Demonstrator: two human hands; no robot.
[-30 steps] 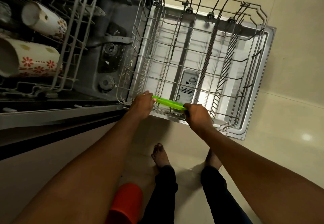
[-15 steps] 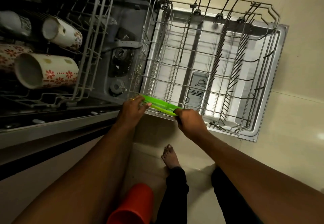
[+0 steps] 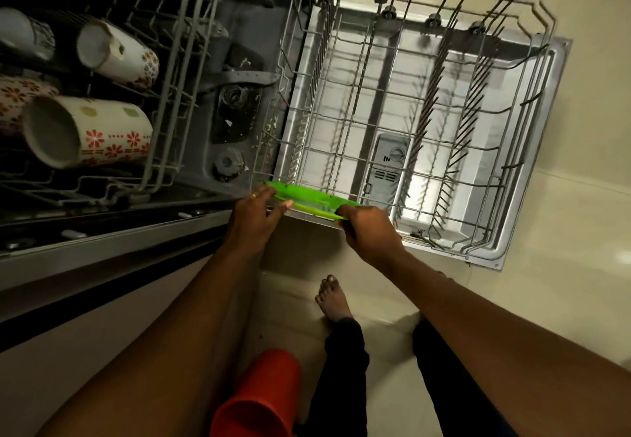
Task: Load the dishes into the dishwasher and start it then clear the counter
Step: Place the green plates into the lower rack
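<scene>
1. Two hands hold one green plate (image 3: 309,199) in the head view, at the near edge of the lower rack (image 3: 375,113). The rack is pulled out over the open dishwasher door (image 3: 560,101).
2. At the plate's left end, the left hand (image 3: 254,221) grips it. Its fingers (image 3: 269,192) curl over the far rim and the thumb lies along the near face. One finger bears a ring (image 3: 254,195).
3. At the plate's right end, the right hand (image 3: 370,235) grips it, fingers curled round the rim and mostly hidden behind the knuckles.
4. Seen nearly edge-on and tilted, the plate is by the rack's near left corner. Whether it touches the wires cannot be told.
5. Through the rack's wires shows the detergent box (image 3: 389,163) set in the door.
6. To the left, the upper rack (image 3: 177,101) carries mugs lying on their sides. A flowered mug (image 3: 99,132) is nearest, a second mug (image 3: 119,54) lies behind it, and two more are cut off by the left edge of the view.
7. Between the two racks the dark tub floor shows, with the spray arm (image 3: 246,78) across it.
8. An orange cup (image 3: 259,399) sits at the bottom edge, just beside the left forearm; what holds it cannot be told. A bare foot (image 3: 333,300) stands on the pale floor (image 3: 563,317), near the door's near edge.
</scene>
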